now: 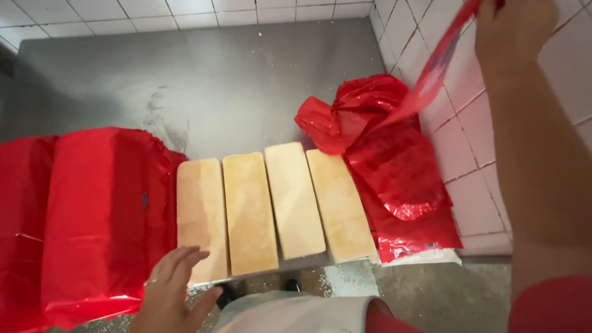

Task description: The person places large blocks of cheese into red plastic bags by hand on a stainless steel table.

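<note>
Several long pale loaves (271,205) lie side by side on a steel counter (190,84), unwrapped. My left hand (171,294) hovers open at the counter's front edge, fingertips near the leftmost loaf (201,215). My right hand (514,20) is raised high at the upper right, pinching one thin red plastic bag (439,61) and pulling it up from a crumpled pile of red bags (387,162) at the right end of the counter. To the left, two loaves in red bags (76,218) lie wrapped.
A white tiled wall (457,144) borders the counter on the right and at the back. The counter's back half is bare metal with a dusting of flour. Below the front edge are a speckled floor (438,294), my pale trousers and dark shoes.
</note>
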